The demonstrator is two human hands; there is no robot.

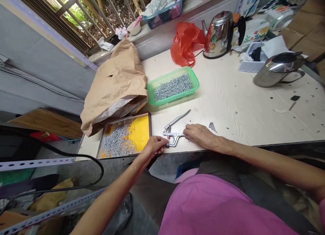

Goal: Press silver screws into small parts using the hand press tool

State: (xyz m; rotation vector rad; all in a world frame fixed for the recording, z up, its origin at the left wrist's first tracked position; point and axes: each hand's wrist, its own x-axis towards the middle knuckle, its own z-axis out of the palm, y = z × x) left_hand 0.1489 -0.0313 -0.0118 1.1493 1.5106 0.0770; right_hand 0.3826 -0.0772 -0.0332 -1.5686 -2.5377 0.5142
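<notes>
A metal hand press tool (175,128) with a long lever lies near the front edge of the white table (241,103). My right hand (200,135) rests closed on the tool's lower handle. My left hand (155,145) is pinched at the tool's jaw, fingers together on a small part I cannot make out. Left of it a brown-framed tray with a yellow bottom (142,128) holds several small metal pieces. Farther back a green basket (194,80) holds many more of the same pieces.
A crumpled brown paper bag (116,79) overlaps the tray's back. A red plastic bag (185,42), a steel kettle (218,33) and a tipped kettle (278,69) stand at the back and right. Small scraps (212,126) lie on the table.
</notes>
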